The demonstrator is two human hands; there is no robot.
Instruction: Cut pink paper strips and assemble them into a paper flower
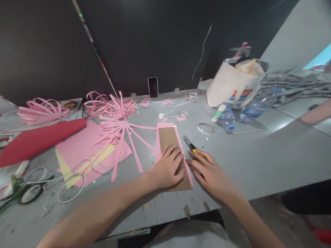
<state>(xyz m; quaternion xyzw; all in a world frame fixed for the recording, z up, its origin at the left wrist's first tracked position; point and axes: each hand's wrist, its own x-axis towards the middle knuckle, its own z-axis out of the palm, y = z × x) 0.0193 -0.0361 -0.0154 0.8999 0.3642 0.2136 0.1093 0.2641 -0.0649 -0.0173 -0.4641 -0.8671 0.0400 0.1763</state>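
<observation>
My left hand presses down on a brown cardboard strip, its fingers spread flat. Under the cardboard lies pink paper, showing along the strip's edges. Beside its right edge, my right hand has its fingers around the yellow-and-black handle of a utility knife. The blade is out and points away from me, to the upper left. The fingers partly hide the handle. Fingertips of my right hand also rest by the paper's edge. Left of the cardboard, joined pink paper strips fan out.
Pink and yellow sheets, a red paper piece, tape rolls and scissors lie at left. A phone leans at the back. A white bag, plastic bottles and a glue stick stand right. Another person's arm reaches in.
</observation>
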